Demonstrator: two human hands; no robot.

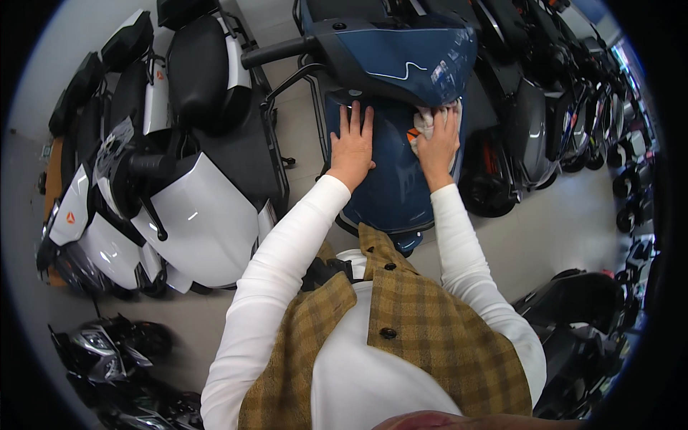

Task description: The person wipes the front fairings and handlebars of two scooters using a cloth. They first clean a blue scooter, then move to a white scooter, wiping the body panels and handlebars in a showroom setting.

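Note:
In front of me stands a blue scooter [401,175], its glossy front panel below the handlebar cover [401,57]. My left hand [351,149] lies flat on the left part of that panel, fingers stretched forward and a little apart, holding nothing. On the panel's right side my right hand [438,149] is closed on a whitish cloth [426,123], pressing it against the blue surface just under the handlebar cover. An orange mark [413,135] shows beside the cloth. The right fingertips are partly hidden in its folds.
White scooters [204,218] with black seats [201,72] stand close on the left. Dark scooters [530,129] line the right side, with a black wheel [487,179] near the blue one. More dark vehicles [118,351] are at the lower left. The left handlebar grip [276,51] juts outward.

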